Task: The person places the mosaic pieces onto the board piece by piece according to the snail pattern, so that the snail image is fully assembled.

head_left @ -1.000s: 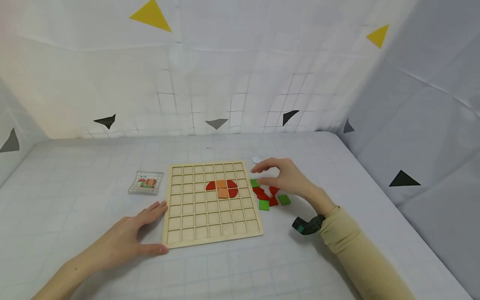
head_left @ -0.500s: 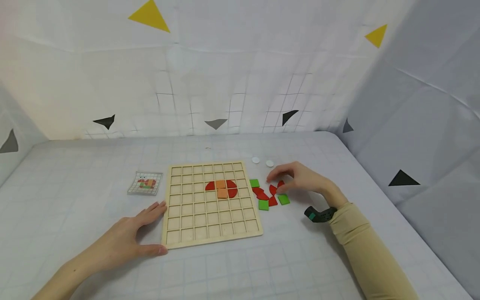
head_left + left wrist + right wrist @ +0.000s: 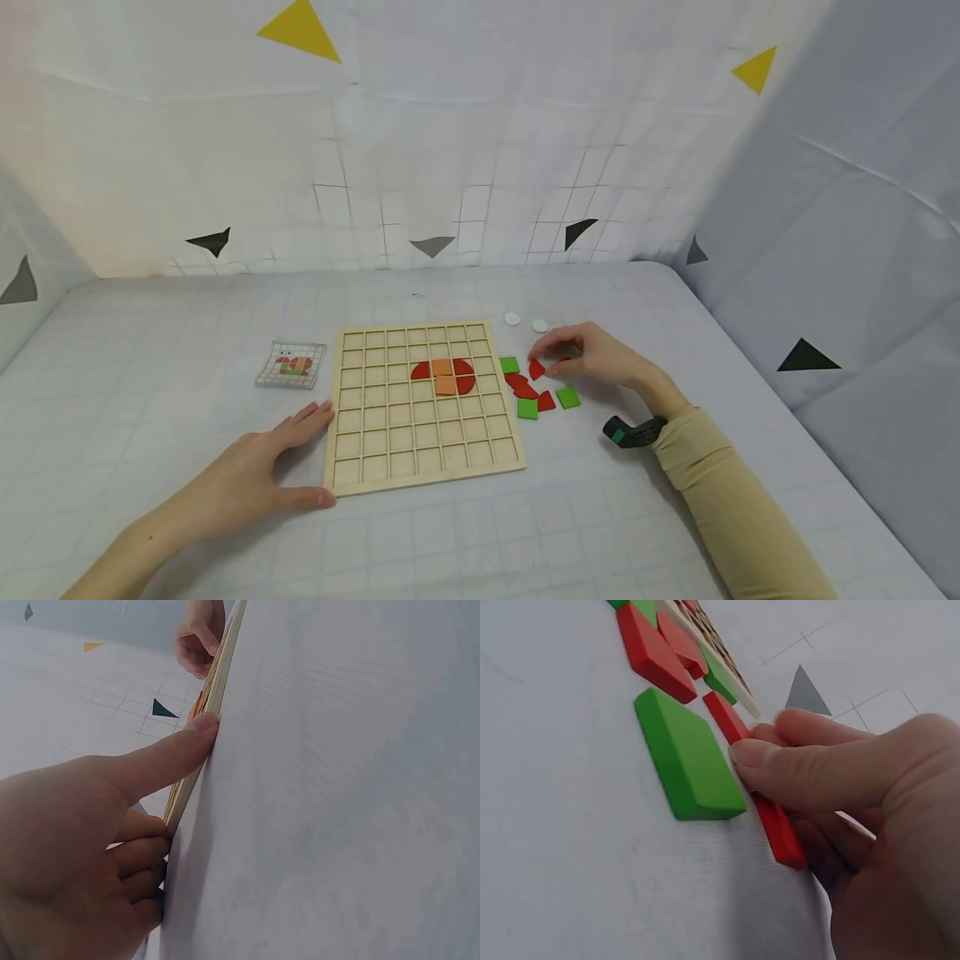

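A wooden grid board [image 3: 401, 442] lies mid-table, with red rounded tiles [image 3: 465, 385] and two orange square tiles [image 3: 446, 385] set in its upper right cells. My left hand [image 3: 243, 479] is spread along the board's left side, thumb and fingertips touching the edge; the left wrist view shows the thumb [image 3: 169, 757] against it. To the right of the board, my right hand [image 3: 600, 358] pinches a red quarter-circle tile [image 3: 536, 368] between thumb and fingers. Another red tile [image 3: 780, 832] shows under that hand in the right wrist view, beside a green square tile [image 3: 690, 757].
More green square tiles [image 3: 527, 409] and red tiles [image 3: 522, 387] lie loose off the board's right edge. Two white discs [image 3: 512, 319] sit behind them. A small pattern card [image 3: 291, 365] is left of the board. White fabric walls [image 3: 480, 150] close off the back and sides.
My right hand has moved right from near the board's green tile to the red tiles, uncovering a second white disc, then shifted one red tile slightly left. My left hand stays put.
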A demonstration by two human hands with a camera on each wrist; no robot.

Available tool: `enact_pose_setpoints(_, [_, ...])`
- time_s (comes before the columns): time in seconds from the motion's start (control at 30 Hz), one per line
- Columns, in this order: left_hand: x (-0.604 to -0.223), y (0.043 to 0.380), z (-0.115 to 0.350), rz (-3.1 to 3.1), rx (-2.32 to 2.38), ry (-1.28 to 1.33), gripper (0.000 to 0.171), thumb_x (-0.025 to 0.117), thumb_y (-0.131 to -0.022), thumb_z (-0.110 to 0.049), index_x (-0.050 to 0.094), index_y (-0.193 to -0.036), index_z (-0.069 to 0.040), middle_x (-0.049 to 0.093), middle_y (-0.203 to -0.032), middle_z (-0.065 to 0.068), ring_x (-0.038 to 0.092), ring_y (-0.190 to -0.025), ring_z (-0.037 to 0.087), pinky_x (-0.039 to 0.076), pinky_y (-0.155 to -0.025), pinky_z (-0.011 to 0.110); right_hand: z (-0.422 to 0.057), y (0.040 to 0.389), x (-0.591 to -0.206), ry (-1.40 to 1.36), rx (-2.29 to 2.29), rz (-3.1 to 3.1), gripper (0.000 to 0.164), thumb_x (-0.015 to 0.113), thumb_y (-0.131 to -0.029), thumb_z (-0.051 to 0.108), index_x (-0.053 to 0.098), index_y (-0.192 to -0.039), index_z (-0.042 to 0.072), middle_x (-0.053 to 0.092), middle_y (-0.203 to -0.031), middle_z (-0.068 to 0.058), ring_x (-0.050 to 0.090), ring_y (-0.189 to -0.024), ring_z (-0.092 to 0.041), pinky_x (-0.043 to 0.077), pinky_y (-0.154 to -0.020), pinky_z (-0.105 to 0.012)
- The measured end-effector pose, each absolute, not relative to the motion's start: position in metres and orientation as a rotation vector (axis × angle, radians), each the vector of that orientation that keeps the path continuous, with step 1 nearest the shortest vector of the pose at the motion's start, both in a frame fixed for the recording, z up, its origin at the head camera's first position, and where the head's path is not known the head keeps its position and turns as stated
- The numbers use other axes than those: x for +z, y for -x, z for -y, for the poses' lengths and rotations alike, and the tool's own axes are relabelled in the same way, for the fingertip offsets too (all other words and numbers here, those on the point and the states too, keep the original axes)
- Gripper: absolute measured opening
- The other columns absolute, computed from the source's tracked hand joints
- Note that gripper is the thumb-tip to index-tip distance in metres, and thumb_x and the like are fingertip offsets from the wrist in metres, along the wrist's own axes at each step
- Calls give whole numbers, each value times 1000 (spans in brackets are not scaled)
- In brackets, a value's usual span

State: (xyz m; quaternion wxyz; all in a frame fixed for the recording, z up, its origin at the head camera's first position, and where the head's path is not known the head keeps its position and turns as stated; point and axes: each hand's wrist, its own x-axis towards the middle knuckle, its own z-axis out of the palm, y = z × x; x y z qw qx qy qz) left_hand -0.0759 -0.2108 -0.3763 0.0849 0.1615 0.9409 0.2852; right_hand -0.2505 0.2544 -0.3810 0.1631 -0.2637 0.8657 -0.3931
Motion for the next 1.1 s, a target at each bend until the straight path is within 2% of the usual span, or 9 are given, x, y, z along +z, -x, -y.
enact_pose_setpoints(0.17, [-377,76,211,-2806,864,-496,105,71,-69,-75,41,-154,-21,38,-159,10,36,-144,41,34,-109,65,-252,251,-383,725,-1145,-2513,29,78,-86,12,73,-113,22,71,-109,1,62,-100,-21,51,-89,-27])
enact_pose_setpoints(0.43, [-376,75,211,-2796,881,-494,105,72,-69,-74,42,-154,-20,38,-159,9,36,-145,40,35,-108,65,-244,248,-384,723,-1078,-2581,34,85,-80,25,72,-112,22,71,-105,3,60,-96,-21,51,-88,-36])
enact_pose_setpoints(0.77, [-375,76,211,-2803,849,-468,106,72,-68,-76,40,-155,-22,38,-159,11,35,-144,43,34,-106,69,-238,242,-382,749,-1011,-2649,29,79,-86,17,71,-114,24,71,-104,8,59,-96,-18,51,-89,-35])
enact_pose_setpoints(1.1, [-376,76,211,-2806,842,-465,106,71,-68,-76,40,-155,-23,38,-159,10,35,-144,43,32,-106,70,-233,240,-382,818,-992,-2750,34,82,-83,15,72,-116,16,71,-101,5,62,-94,-16,53,-87,-36])
